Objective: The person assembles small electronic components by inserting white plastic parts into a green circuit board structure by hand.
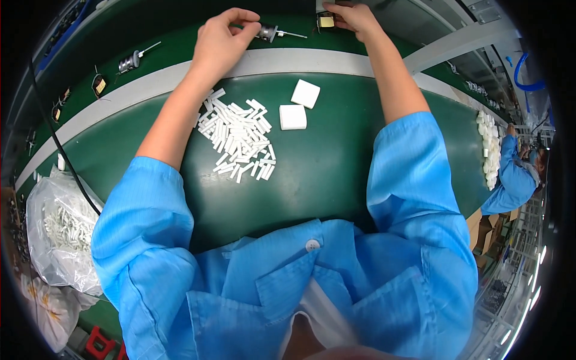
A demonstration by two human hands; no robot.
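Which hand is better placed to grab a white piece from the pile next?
Probably the left hand: nearer the pile, though at a cylinder; the right hand is farther, at the yellow-faced part.

Impossible to read any word, number, label or sign; too blurred to decipher, even the orange-yellow marks (46, 298) on the white sack (55, 327) at the lower left (hard to say whether print or pattern); too small to show legible lettering on the yellow-faced part (326, 21) at the right hand (353, 19), or on 1 similar part (100, 86) farther left; likewise unreadable on the cardboard boxes (491, 231).
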